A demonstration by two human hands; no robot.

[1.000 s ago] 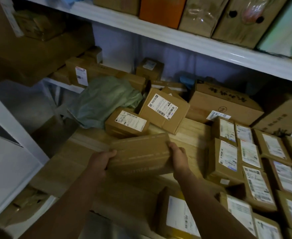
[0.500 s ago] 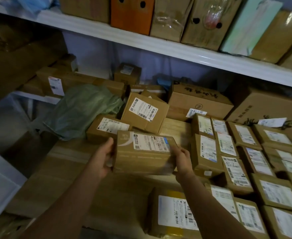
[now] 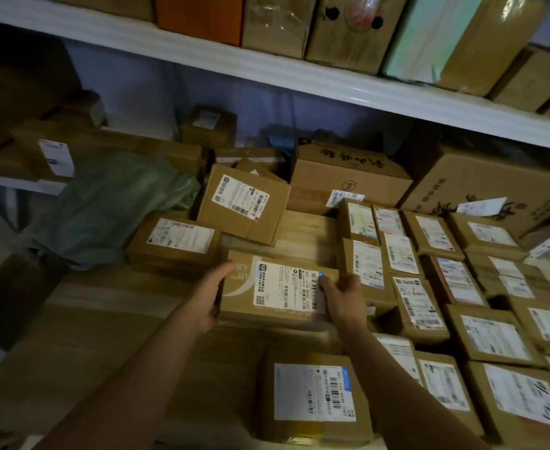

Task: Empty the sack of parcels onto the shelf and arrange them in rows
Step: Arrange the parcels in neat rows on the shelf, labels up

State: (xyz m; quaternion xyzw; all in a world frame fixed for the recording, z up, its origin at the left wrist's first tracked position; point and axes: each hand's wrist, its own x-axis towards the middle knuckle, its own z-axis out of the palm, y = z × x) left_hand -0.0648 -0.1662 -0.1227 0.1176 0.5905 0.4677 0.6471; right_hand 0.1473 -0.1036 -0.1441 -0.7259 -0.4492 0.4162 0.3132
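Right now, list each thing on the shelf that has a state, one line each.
Held parcel: label up, gripped at both ends.
Left hand: clamped on its left end.
Right hand: clamped on its right end.
Green sack: slumped, crumpled, lying on its side.
Tilted parcel: leaning, not flat.
Parcel rows: lined up, labels up.
Near parcel: flat, label up.
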